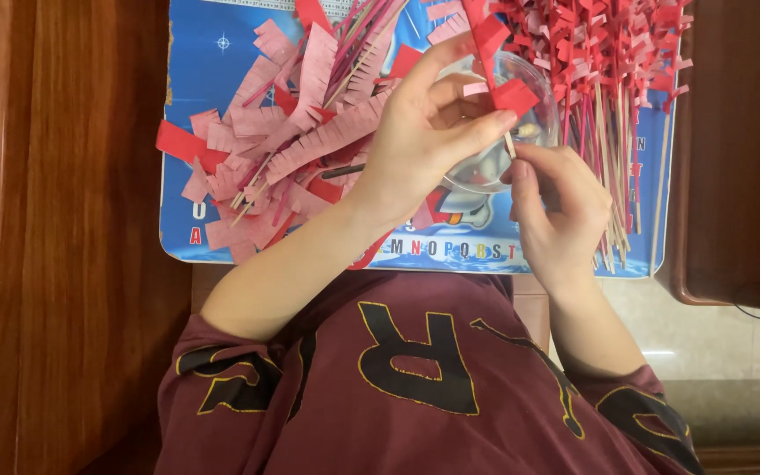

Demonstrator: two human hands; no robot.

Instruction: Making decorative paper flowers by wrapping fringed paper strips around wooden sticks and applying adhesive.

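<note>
Head view: your left hand (pixel 424 132) pinches the red paper (pixel 507 92) atop an upright stick (pixel 510 145); your right hand (pixel 560 207) grips the stick just below.

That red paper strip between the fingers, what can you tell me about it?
The red paper strip is a small, flat piece of plain red paper, bent around the top of a thin wooden stick. The left hand pinches it between thumb and forefinger. The right hand holds the stick just below. It sits above a clear round container, over a blue board.
</note>
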